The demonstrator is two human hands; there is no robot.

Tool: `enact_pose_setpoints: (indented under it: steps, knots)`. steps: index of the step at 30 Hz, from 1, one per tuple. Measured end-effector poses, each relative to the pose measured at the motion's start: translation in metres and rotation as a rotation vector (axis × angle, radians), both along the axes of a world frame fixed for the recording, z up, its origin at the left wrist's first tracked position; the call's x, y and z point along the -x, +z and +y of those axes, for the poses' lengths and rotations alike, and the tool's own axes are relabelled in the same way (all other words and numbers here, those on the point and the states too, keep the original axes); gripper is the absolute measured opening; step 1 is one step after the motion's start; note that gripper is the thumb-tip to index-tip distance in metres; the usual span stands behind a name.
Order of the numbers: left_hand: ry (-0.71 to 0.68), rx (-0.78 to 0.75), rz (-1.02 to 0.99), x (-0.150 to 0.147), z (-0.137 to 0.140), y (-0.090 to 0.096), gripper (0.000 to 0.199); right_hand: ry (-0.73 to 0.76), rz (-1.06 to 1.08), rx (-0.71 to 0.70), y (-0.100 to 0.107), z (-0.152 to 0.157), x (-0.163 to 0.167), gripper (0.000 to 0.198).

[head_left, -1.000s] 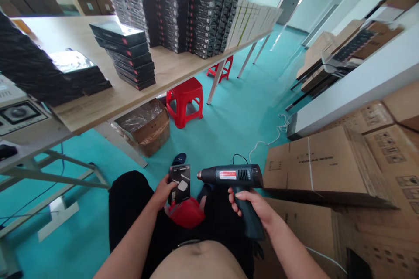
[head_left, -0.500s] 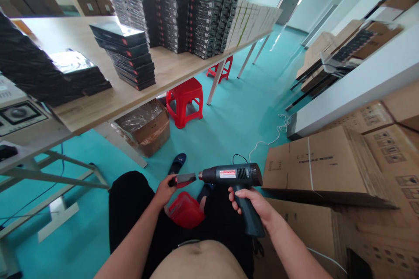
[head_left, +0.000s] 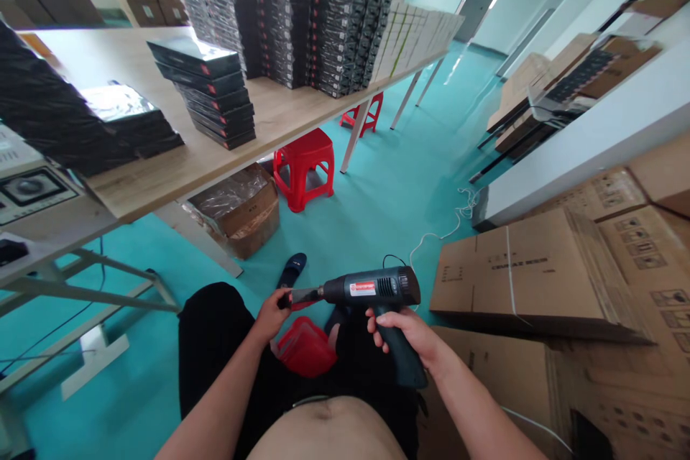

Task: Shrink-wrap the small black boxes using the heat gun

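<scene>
In the head view, the left hand (head_left: 272, 315) pinches the left end of a small black box (head_left: 305, 295), which is held nearly edge-on above the floor, between the knees. The right hand (head_left: 402, 330) is wrapped around the handle of a heat gun (head_left: 371, 287). The nozzle points left, at the box's free end; whether the two touch cannot be told. A red stool (head_left: 306, 353) shows below the box. A stack of black boxes (head_left: 215, 97) stands on the wooden table (head_left: 291, 113), and flattened cardboard (head_left: 517, 266) lies right of the heat gun.
</scene>
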State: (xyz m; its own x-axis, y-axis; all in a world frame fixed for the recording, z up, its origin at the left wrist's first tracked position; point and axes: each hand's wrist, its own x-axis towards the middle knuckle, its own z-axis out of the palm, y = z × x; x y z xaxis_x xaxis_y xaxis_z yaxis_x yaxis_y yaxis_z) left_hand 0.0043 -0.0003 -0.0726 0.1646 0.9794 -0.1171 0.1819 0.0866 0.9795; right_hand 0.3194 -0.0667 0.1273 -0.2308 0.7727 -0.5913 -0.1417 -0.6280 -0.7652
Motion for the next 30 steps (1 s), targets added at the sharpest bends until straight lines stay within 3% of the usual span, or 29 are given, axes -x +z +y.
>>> enact_pose_setpoints:
  steps: [5, 12, 16, 21, 25, 30]
  knots:
    - [-0.029, -0.054, 0.046, 0.000, -0.001, 0.010, 0.043, 0.026, -0.056, 0.004, 0.002, 0.001, 0.007, 0.027]
    - [-0.043, -0.143, 0.145, -0.003, -0.001, 0.011, 0.052, 0.082, 0.000, 0.003, 0.024, -0.002, 0.048, 0.032]
    - [-0.031, -0.180, 0.208, -0.001, -0.002, 0.012, 0.053, 0.172, -0.045, -0.048, 0.024, 0.000, 0.058, 0.025]
    - [-0.008, -0.216, 0.257, 0.000, -0.001, 0.012, 0.054, 0.079, -0.127, -0.013, 0.021, 0.001, 0.054, 0.029]
    - [0.005, -0.245, 0.291, 0.001, 0.002, 0.006, 0.052, 0.176, -0.049, -0.005, 0.024, -0.001, 0.055, 0.027]
    - [-0.008, -0.263, 0.282, 0.001, 0.002, 0.005, 0.054, 0.081, -0.144, -0.006, 0.025, -0.002, 0.059, 0.028]
